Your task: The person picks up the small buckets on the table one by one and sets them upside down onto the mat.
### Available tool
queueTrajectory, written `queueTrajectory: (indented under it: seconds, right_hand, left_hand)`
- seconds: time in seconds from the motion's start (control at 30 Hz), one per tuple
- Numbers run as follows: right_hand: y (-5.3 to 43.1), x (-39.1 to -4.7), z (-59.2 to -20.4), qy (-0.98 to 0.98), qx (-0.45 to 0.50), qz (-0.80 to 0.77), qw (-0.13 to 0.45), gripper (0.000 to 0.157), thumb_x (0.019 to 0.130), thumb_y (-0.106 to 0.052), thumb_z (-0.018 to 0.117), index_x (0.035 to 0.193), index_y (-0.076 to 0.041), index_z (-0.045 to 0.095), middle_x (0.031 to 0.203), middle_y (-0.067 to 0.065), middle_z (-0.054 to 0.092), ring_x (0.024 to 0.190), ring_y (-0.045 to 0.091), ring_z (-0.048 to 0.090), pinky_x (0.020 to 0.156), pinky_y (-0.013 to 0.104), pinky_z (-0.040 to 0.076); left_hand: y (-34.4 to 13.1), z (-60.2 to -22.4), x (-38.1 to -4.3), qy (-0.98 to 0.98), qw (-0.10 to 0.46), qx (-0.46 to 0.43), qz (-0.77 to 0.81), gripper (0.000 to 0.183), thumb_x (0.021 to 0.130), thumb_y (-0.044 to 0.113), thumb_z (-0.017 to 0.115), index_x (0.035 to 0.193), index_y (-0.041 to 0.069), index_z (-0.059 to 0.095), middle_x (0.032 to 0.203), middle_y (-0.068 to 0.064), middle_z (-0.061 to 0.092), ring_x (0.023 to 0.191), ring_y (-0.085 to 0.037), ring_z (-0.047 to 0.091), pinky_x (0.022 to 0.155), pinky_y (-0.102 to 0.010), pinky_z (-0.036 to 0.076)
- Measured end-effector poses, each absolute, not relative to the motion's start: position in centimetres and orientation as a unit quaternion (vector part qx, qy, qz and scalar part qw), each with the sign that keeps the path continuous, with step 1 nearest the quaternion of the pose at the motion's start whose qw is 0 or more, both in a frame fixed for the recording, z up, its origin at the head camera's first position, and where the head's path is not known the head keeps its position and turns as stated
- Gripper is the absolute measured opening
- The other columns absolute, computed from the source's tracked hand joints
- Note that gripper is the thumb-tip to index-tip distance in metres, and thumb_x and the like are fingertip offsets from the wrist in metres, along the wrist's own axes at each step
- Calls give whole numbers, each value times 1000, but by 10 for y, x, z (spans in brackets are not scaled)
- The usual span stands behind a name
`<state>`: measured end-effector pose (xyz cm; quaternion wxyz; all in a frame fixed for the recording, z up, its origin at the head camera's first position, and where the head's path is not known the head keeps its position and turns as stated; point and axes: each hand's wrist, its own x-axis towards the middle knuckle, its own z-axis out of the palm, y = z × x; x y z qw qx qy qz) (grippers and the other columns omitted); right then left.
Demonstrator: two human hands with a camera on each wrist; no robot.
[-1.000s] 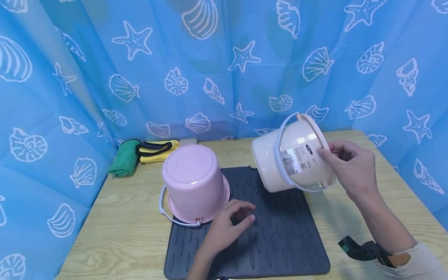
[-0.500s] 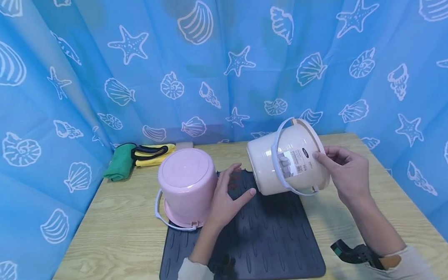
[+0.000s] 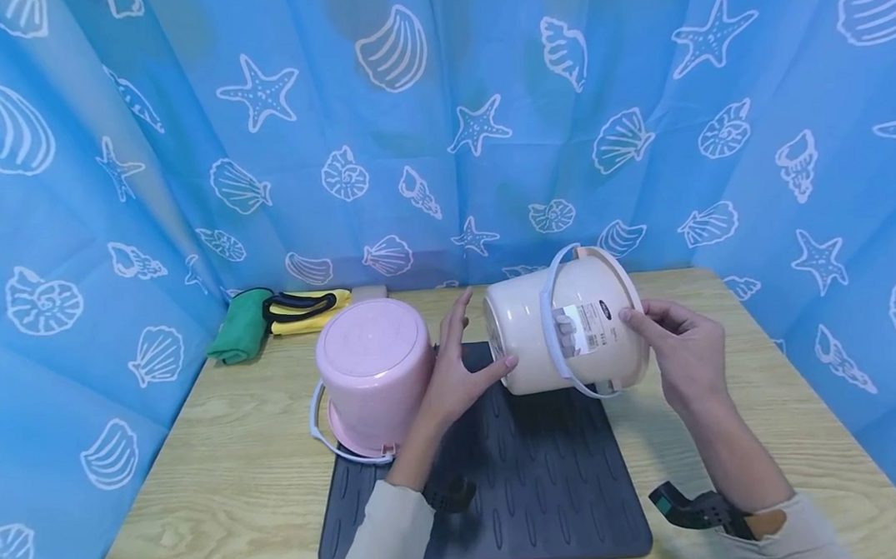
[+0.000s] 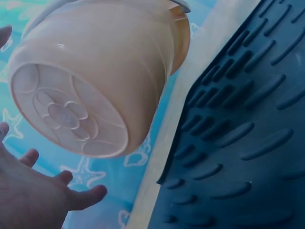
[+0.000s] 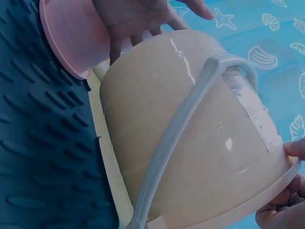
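A cream bucket [image 3: 521, 330] is tipped on its side above the dark mat [image 3: 547, 492], its base to the left and its mouth to the right. My right hand [image 3: 684, 348] pinches its rim, thumb on the outer wall beside the label [image 3: 581, 330]. The pale blue handle [image 3: 550, 329] hangs across the wall. My left hand [image 3: 458, 379] is spread near the bucket's base; in the left wrist view a gap shows between its fingers and the moulded base [image 4: 64, 114]. Just left of that hand, a pink bucket [image 3: 378, 387] stands upside down, partly on the mat.
At the back left lie a folded green cloth [image 3: 240, 326] and a yellow item [image 3: 307, 311] with a black loop. A small grey block [image 3: 368, 292] sits beside them. A blue shell-print curtain [image 3: 426, 130] hangs behind the wooden table [image 3: 209, 490].
My left hand has moved up and forward to the cream bucket's base, its fingers spreading. My right hand has brought the bucket slightly left and lower. The pink bucket stays on the mat.
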<state>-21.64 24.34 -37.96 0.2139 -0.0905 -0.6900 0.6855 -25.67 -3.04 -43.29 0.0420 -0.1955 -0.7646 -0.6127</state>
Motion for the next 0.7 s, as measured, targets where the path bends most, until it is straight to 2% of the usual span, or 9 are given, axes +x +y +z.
queueTrajectory:
  seconds: [0.33, 0.6, 0.7]
  right_hand:
    - [243, -218, -387, -608, -59, 766, 200, 17, 83, -5, 82, 97, 3, 75, 86, 5, 69, 80, 15, 64, 72, 21, 57]
    - [241, -217, -388, -586, -40, 788, 186, 11, 85, -2, 79, 94, 2, 75, 87, 6, 68, 82, 14, 66, 77, 23, 57]
    - [240, -218, -389, -599, -44, 777, 189, 12, 85, -5, 80, 94, 1, 75, 86, 5, 69, 80, 14, 65, 75, 22, 57]
  left_hand:
    - [-24, -428, -265, -753, 15, -217, -620, 108, 70, 73, 74, 156, 53, 11, 164, 14, 3, 151, -26, 4, 107, -73, 23]
    - [-26, -428, -266, -754, -1, -231, -614, 112, 70, 59, 82, 154, 57, 8, 163, 16, -1, 150, -27, 6, 107, -71, 26]
    - [-28, -424, -265, -758, 0, -222, -614, 110, 70, 51, 85, 153, 58, 12, 161, 14, 7, 148, -27, 13, 106, -70, 29]
